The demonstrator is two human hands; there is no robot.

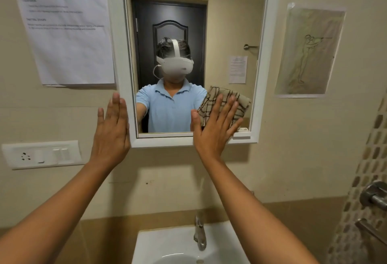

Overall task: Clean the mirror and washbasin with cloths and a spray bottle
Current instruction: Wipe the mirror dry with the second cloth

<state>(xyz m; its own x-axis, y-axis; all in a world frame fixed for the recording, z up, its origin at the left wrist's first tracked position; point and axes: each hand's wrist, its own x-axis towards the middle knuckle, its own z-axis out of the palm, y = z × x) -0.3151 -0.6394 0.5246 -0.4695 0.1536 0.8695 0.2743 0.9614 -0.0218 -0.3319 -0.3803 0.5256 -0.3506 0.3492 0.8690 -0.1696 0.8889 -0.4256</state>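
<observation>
A white-framed mirror (230, 23) hangs on the beige wall above a white washbasin (167, 245). My right hand (213, 125) presses a beige checked cloth (240, 104) flat against the mirror's lower right corner, fingers straight. My left hand (112, 129) is raised with straight fingers at the mirror's lower left frame edge, holding nothing. The glass reflects a person in a blue shirt wearing a white headset. No spray bottle is in view.
A steel tap (200, 234) stands on the basin's back. A switch and socket plate (41, 155) sits on the wall at left, under a printed sheet (65, 29). A drawing (310, 52) hangs at right, with metal fittings (374, 196) on the mosaic wall.
</observation>
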